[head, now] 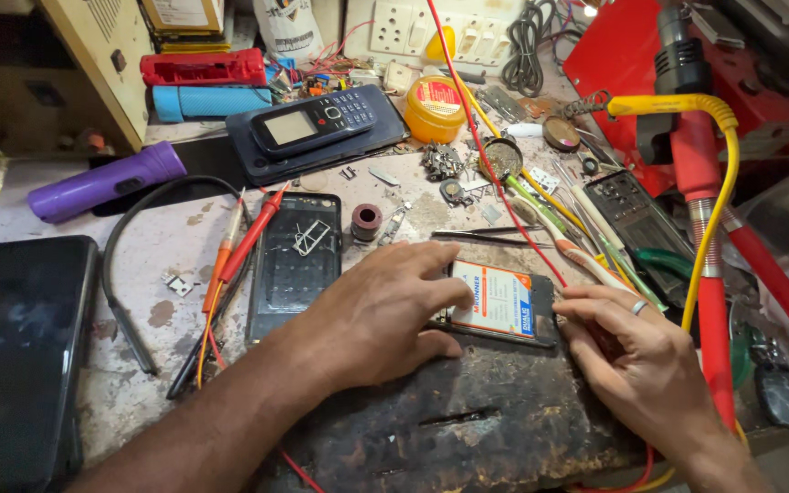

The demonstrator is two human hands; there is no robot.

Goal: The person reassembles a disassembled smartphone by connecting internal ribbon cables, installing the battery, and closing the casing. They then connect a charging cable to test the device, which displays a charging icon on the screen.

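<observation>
Hands meet on an opened phone with an orange-and-white battery (501, 301), which lies on a dark, worn work block (468, 420). Left hand (385, 310) grips the phone's left end, fingers curled over it; right hand (636, 365) pinches its right edge. Just left of the phone lies a black phone frame (294, 265).

Two bare forearms enter from bottom edge, no sleeves in view. Left hand (385, 315): no rings or watch visible, nails short. Right hand (636, 361): plain silver-coloured band on one finger, near the knuckle; which finger, hard to tell. No gloves, no wrist straps, no other wear on either.
</observation>
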